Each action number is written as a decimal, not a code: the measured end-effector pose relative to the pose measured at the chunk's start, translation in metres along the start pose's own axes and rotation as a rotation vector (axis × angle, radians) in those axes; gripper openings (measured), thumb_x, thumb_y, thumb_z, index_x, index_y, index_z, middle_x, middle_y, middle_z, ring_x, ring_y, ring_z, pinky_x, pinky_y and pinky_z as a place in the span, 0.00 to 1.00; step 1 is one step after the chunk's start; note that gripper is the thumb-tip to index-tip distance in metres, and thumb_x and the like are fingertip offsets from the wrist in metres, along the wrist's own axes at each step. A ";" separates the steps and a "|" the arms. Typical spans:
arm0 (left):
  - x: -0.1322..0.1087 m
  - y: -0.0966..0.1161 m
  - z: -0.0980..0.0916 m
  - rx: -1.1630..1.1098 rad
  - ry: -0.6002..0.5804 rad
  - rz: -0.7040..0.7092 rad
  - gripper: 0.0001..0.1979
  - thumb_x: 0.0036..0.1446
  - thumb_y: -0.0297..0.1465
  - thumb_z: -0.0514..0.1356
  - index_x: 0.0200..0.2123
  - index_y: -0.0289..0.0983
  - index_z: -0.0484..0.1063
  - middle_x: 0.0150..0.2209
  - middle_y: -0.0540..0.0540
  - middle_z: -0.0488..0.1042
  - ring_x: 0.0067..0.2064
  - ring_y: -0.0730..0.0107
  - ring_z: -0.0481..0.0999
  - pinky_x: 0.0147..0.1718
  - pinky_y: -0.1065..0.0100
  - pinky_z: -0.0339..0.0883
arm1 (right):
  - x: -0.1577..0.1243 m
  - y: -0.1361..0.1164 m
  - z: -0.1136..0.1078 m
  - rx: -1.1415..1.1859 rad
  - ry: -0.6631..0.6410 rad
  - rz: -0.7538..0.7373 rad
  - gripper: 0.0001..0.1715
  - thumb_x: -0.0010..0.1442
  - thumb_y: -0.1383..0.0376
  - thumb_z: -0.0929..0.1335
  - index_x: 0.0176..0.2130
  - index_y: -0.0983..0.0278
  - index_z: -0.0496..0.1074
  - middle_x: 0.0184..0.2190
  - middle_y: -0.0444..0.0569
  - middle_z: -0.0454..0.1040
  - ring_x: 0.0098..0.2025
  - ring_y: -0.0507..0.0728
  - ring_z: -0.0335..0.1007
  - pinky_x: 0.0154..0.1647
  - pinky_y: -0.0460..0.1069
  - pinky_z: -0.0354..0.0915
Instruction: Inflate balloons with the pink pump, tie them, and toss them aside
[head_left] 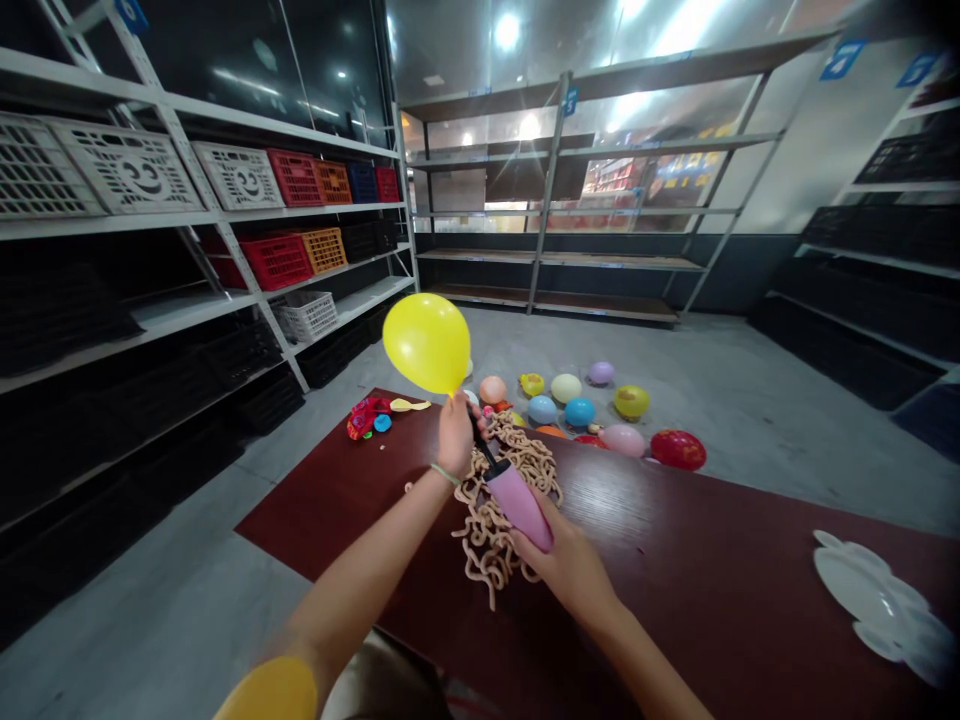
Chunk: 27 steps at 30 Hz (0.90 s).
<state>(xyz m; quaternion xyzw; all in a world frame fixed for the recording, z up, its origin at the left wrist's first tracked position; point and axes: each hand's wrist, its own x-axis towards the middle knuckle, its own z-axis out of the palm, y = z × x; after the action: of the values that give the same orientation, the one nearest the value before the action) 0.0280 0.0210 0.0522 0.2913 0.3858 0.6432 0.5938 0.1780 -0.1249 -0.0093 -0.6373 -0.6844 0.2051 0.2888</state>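
Observation:
A pink hand pump [519, 508] with a black nozzle end is wrapped in the fingers of my right hand [559, 555]. My left hand [457, 435] is closed around the neck of a blown-up yellow balloon [426, 342], where it meets the pump's black tip. The balloon tilts up and to the left above that hand. Beneath both hands, a heap of beige, squiggly, rope-like pieces [491, 560] lies on the dark red-brown table [637, 540]. Flat, uninflated balloons [367, 418], red and other colours, rest at the table's far left corner, beside a limp pale yellow balloon [409, 405].
Several inflated balloons, among them a red one [678, 450] and a blue one [580, 412], lie on the grey floor past the table. White plates [862, 590] are at the table's right. Shelves with plastic crates [279, 262] line the left wall; a metal rack [551, 200] stands behind.

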 end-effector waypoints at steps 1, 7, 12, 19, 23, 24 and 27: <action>-0.008 -0.009 0.001 0.019 -0.034 0.016 0.14 0.63 0.40 0.55 0.29 0.39 0.59 0.20 0.55 0.61 0.17 0.79 0.61 0.15 0.76 0.56 | 0.000 0.001 0.000 0.017 0.004 0.000 0.35 0.60 0.58 0.67 0.64 0.58 0.62 0.50 0.53 0.78 0.47 0.65 0.78 0.46 0.55 0.70; -0.001 -0.004 -0.006 0.117 -0.144 0.024 0.15 0.62 0.42 0.56 0.28 0.39 0.60 0.19 0.53 0.62 0.16 0.76 0.62 0.14 0.74 0.56 | 0.001 -0.005 0.001 0.091 -0.007 -0.025 0.36 0.61 0.58 0.67 0.66 0.59 0.60 0.54 0.53 0.76 0.53 0.63 0.75 0.51 0.54 0.69; 0.048 0.042 -0.010 0.081 -0.040 0.097 0.10 0.62 0.37 0.54 0.31 0.39 0.59 0.20 0.55 0.62 0.16 0.78 0.62 0.14 0.76 0.55 | 0.001 -0.009 0.002 0.037 0.004 -0.043 0.36 0.60 0.60 0.68 0.65 0.58 0.60 0.53 0.52 0.76 0.51 0.64 0.76 0.50 0.55 0.69; 0.032 0.015 -0.006 0.036 0.047 0.090 0.12 0.62 0.39 0.54 0.29 0.39 0.58 0.20 0.56 0.61 0.16 0.78 0.61 0.14 0.76 0.54 | 0.001 -0.001 0.004 -0.083 0.016 -0.006 0.34 0.60 0.59 0.67 0.64 0.59 0.63 0.48 0.53 0.79 0.46 0.66 0.78 0.44 0.55 0.71; -0.004 -0.022 -0.001 0.044 -0.052 0.032 0.15 0.62 0.42 0.54 0.29 0.39 0.59 0.19 0.55 0.61 0.16 0.78 0.60 0.14 0.76 0.55 | 0.002 0.000 0.004 -0.025 0.026 -0.002 0.34 0.61 0.59 0.67 0.65 0.58 0.61 0.51 0.53 0.77 0.48 0.65 0.77 0.45 0.55 0.70; -0.009 -0.026 -0.001 0.042 -0.083 0.025 0.15 0.62 0.43 0.55 0.29 0.39 0.59 0.19 0.55 0.62 0.16 0.78 0.60 0.14 0.76 0.55 | 0.001 -0.001 0.005 -0.007 0.026 -0.005 0.34 0.61 0.58 0.67 0.65 0.58 0.61 0.51 0.52 0.77 0.49 0.65 0.77 0.46 0.55 0.70; -0.006 -0.019 -0.004 0.037 -0.141 0.013 0.15 0.62 0.42 0.56 0.29 0.39 0.60 0.19 0.55 0.62 0.16 0.78 0.61 0.14 0.76 0.56 | 0.001 -0.004 0.005 0.030 0.023 -0.022 0.36 0.61 0.58 0.67 0.66 0.58 0.59 0.53 0.53 0.76 0.51 0.64 0.76 0.48 0.55 0.69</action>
<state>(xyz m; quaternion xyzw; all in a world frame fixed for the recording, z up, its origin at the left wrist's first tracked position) 0.0353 0.0141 0.0347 0.3494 0.3530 0.6179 0.6096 0.1714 -0.1242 -0.0104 -0.6276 -0.6848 0.2047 0.3084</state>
